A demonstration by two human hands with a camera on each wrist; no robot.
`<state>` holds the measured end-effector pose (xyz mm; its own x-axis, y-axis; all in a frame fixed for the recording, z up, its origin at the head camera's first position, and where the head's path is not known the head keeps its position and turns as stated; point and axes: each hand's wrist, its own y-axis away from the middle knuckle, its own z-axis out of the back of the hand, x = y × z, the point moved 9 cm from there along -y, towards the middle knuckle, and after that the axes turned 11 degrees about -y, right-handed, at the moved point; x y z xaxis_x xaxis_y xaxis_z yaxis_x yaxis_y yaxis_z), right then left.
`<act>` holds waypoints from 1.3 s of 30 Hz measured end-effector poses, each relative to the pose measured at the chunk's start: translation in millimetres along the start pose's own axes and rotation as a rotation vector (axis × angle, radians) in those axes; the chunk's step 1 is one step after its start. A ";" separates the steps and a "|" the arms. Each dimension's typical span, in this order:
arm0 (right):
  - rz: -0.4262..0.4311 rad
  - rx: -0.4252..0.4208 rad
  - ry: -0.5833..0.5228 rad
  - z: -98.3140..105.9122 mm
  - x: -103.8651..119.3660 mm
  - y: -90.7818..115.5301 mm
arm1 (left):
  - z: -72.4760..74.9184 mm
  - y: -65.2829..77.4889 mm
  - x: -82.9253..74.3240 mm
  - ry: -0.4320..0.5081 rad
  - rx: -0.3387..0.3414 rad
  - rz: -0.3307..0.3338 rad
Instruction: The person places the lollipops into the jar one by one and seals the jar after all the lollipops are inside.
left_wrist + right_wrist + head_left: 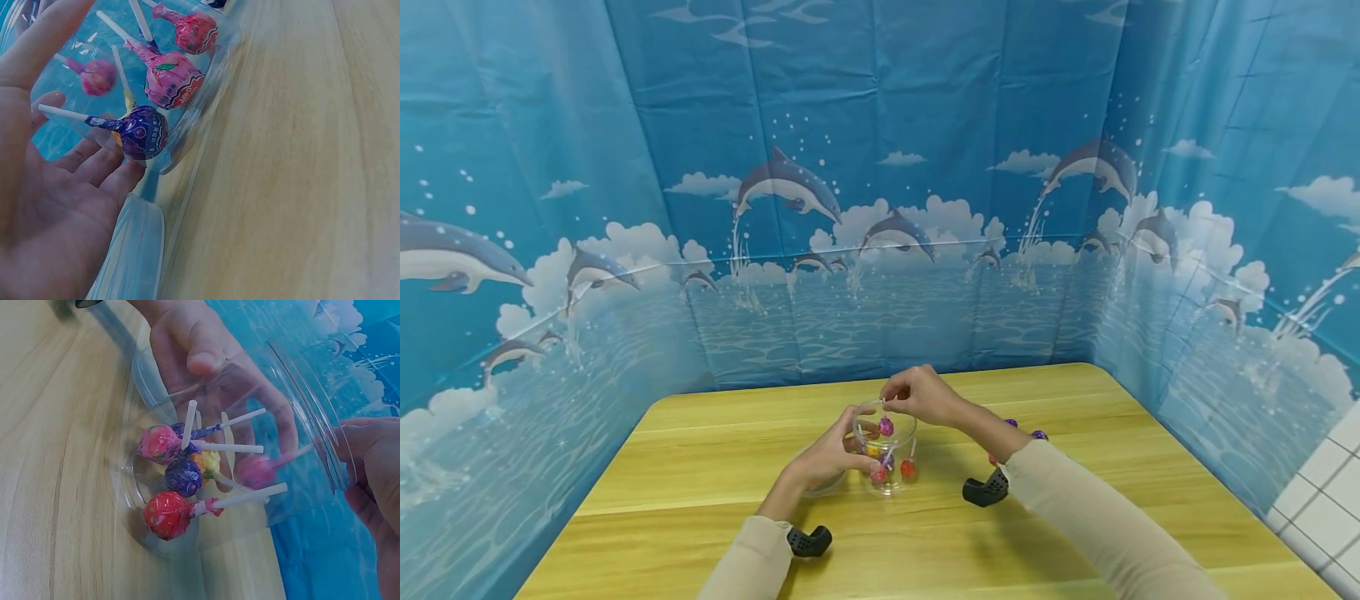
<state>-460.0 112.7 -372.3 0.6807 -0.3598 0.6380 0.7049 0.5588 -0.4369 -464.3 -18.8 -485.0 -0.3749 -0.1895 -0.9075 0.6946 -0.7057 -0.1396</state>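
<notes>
My left hand [829,457] holds a clear jar [914,435] from its left side, with the thumb on the near wall and the fingers round the back. Over the rim, my right hand [928,396] pinches the white stick of a pink lollipop [255,472]. That lollipop hangs head down inside the jar, above the others. Lower in the jar sit several wrapped lollipops: a red one [167,515], a pink one [174,81], a purple one [144,133] and a yellow one [208,461], their sticks leaning various ways.
A clear round lid [142,244] lies on the wooden table [715,467], left of the jar and under my left hand. More lollipops [1039,435] lie to the right, partly hidden by my right forearm. A dolphin-printed curtain [880,317] stands behind the table.
</notes>
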 end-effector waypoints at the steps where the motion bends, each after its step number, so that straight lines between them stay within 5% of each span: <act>1: 0.001 -0.001 0.003 -0.4 0.3 -0.3 | -0.2 0.1 -0.1 -0.003 0.001 0.000; 18: -0.017 -0.011 -0.041 7.4 0.1 7.1 | -1.5 0.0 0.5 -0.017 -0.007 0.000; 39: -0.065 -0.071 -0.016 54.8 -12.1 40.3 | -3.8 1.1 0.7 -0.033 -0.029 0.012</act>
<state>-450.8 180.4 -362.9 0.6299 -0.3814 0.6766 0.7605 0.4796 -0.4377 -461.5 -17.0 -487.3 -0.3862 -0.2205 -0.8957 0.7166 -0.6831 -0.1408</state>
